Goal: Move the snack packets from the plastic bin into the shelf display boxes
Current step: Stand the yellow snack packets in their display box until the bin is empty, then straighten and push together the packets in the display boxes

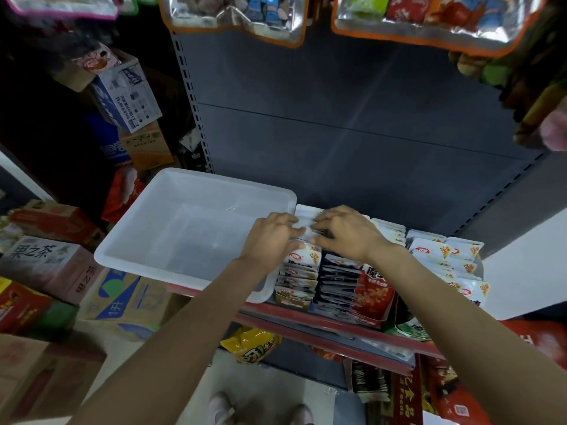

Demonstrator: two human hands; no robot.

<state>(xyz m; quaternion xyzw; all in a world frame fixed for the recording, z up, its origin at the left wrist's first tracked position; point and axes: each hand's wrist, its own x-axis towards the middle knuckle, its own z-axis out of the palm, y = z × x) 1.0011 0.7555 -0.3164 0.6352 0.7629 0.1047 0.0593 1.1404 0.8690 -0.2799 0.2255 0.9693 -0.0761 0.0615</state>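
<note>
The white plastic bin (171, 207) sits on the shelf at the left and looks empty inside. Right beside it stands a display box (294, 297) packed with upright snack packets (302, 260). My left hand (273, 237) and my right hand (346, 231) rest side by side on the tops of the packets at the back of that box, fingers bent and pressing down on a white packet (303, 223). A second box (372, 294) with red-fronted packets and a third row of white packets (445, 256) stand further right.
The grey shelf back panel (352, 124) rises behind the boxes. Hanging foil snack bags (236, 16) overhang at the top. Cardboard cartons (52, 262) are stacked on the floor at the left. A yellow snack bag (251, 348) lies on the shelf below. Another person's hand (555, 130) shows at the right edge.
</note>
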